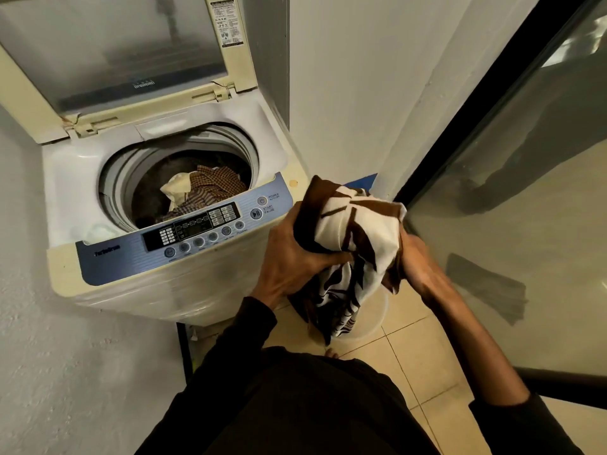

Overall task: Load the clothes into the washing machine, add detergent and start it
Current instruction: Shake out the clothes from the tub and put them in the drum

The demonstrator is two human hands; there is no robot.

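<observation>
**Beside the open washer, a bundle held in both hands**

To the right of the washing machine [170, 205], the left hand [292, 257] grips a brown-and-white cloth [354, 244], thumb pressed into its folds. The right hand [417, 261] sits behind the bundle; its fingers are hidden, so I cannot tell how they lie. The lid [111, 60] stands raised. In the drum, a checked garment [210, 188] lies over a pale one [179, 188], with the lower load lost in shadow. A white bucket [371, 323] peeks out beneath the hanging cloth.
</observation>
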